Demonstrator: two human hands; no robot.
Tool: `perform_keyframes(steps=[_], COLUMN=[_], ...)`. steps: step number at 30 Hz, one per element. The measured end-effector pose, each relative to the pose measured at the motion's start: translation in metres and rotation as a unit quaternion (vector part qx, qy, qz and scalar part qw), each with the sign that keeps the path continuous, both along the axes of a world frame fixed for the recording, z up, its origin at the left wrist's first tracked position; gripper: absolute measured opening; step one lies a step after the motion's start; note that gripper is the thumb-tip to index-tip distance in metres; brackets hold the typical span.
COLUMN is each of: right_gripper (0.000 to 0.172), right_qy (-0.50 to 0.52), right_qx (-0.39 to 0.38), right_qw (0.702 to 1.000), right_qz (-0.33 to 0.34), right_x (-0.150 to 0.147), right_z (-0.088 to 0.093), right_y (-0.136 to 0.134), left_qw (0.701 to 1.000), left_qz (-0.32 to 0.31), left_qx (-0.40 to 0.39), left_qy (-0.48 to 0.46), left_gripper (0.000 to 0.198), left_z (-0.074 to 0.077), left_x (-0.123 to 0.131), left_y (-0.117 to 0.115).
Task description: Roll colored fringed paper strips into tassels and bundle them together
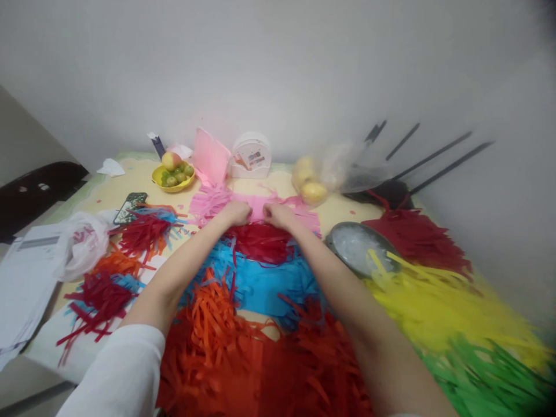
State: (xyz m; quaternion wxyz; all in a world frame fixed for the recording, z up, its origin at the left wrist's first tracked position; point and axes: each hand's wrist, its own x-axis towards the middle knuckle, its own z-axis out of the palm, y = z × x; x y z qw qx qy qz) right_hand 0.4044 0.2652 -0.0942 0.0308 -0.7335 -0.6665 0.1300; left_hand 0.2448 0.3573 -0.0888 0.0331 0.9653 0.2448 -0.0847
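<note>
Both arms reach to the middle of the table, over layers of fringed tissue paper. My left hand (238,214) is closed at the near edge of the pink fringed paper (255,204), pinching it. A short way to the right, my right hand (278,215) has its fingers closed on the same pink sheet. Dark red fringed paper (259,243) lies just below my hands. Closer to me are blue fringed paper (264,284) and orange-red fringed paper (230,359). My fingertips are small and partly hidden, so the exact pinch is hard to see.
Yellow (443,301) and green fringed paper (486,376) spread at the right, beside a dark pan (362,246). At the back stand a yellow fruit bowl (174,186), a pink stand (211,156) and a white holder (251,155). A phone (131,207) lies left.
</note>
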Motion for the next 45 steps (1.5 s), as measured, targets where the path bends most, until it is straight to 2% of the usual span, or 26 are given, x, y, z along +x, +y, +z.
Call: perform_keyframes(steps=[9,16,21,26,28,30,32,35,40,42,45], right_gripper=[0.024,0.025,0.026,0.024,0.023,0.029,0.031,0.034,0.033,0.032,0.033], right_qy=[0.028,0.037,0.048,0.04,0.031,0.023,0.025,0.033,0.029,0.034,0.052], right_qx=[-0.029,-0.032,-0.028,0.007,0.04,0.077,0.101,0.109,0.099,0.098,0.1], right_qw=[0.999,0.998,0.998,0.998,0.997,0.995,0.994,0.993,0.994,0.993,0.991], right_qz=[-0.011,-0.025,-0.034,-0.05,-0.058,-0.05,-0.019,0.019,-0.04,-0.064,-0.073], right_x=[0.006,0.005,0.006,0.002,-0.009,-0.026,-0.047,-0.069,-0.064,-0.055,-0.044], right_z=[-0.006,-0.005,-0.004,0.003,0.005,0.005,-0.001,-0.013,-0.021,-0.018,-0.013], right_y=[0.006,0.01,0.011,0.007,-0.001,-0.011,-0.018,-0.017,0.01,0.015,0.01], left_qw=[0.999,0.998,0.997,0.995,0.993,0.989,0.984,0.966,0.913,0.872,0.763], left_qz=[0.025,0.054,0.068,0.084,0.097,0.108,0.116,0.146,0.241,0.301,0.376], left_qx=[-0.021,-0.011,0.008,0.033,0.051,0.071,0.092,0.131,0.182,0.179,0.138], left_qy=[0.003,-0.013,-0.022,-0.033,-0.047,-0.071,-0.104,-0.169,-0.275,-0.342,-0.508], left_gripper=[0.035,0.037,0.035,0.028,0.027,0.029,0.028,0.027,0.028,0.025,0.013], left_z=[0.004,0.008,0.006,-0.003,-0.005,-0.002,0.007,0.031,0.08,0.098,0.127], left_x=[0.001,0.006,0.01,0.011,0.012,0.013,0.014,0.009,-0.025,-0.046,-0.086], left_y=[0.007,0.0,-0.004,-0.012,-0.014,-0.014,-0.012,-0.006,0.008,0.02,0.038])
